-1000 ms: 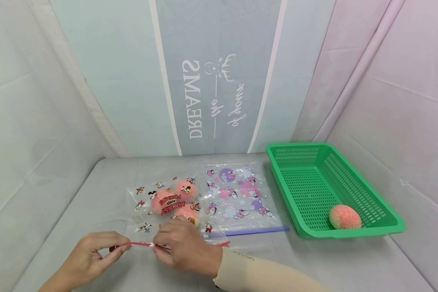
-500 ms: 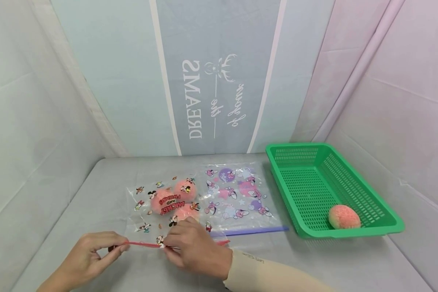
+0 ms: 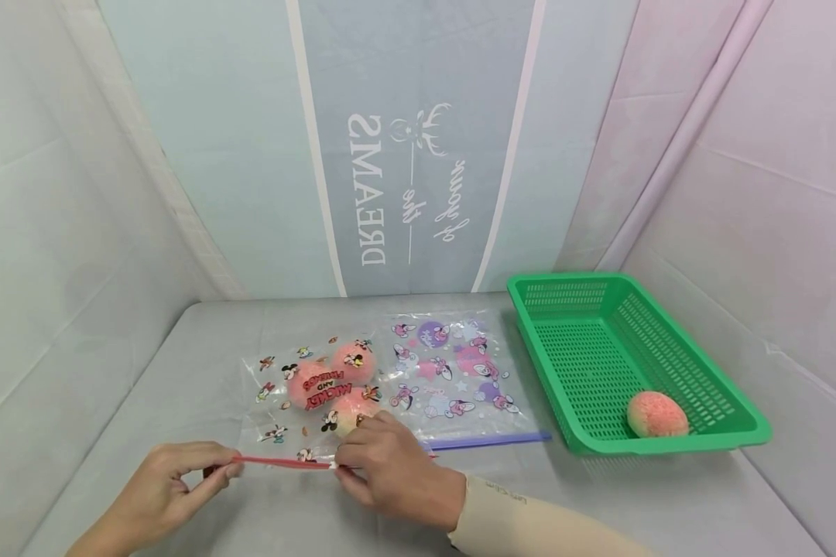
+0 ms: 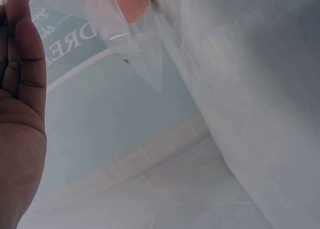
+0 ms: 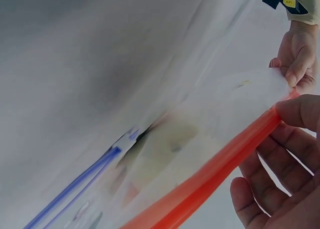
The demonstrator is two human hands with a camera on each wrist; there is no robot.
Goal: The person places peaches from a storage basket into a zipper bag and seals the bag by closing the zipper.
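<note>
A clear zip bag (image 3: 254, 433) printed with cartoon figures lies on the table, with three pink peach-like balls (image 3: 313, 384) inside. Its red zip strip (image 3: 282, 462) is stretched between my hands. My left hand (image 3: 163, 487) pinches the strip's left end between thumb and fingers. At the small white slider (image 3: 333, 466), my right hand (image 3: 397, 472) pinches the strip and covers its right part. The right wrist view shows the thumb and forefinger on the strip, with the other fingers below it. In the left wrist view the left hand (image 4: 22, 114) shows at the edge.
A second clear zip bag (image 3: 446, 379) with purple prints and a blue zip strip (image 3: 491, 441) lies flat to the right, partly under the first. Further right stands a green basket (image 3: 536, 356) with one pink ball (image 3: 658, 415) inside. Cloth walls (image 3: 773, 232) enclose the table.
My right hand has slid rightward along the red zip strip, and the white slider has moved with it. More strip shows between the hands. My left hand has barely moved.
</note>
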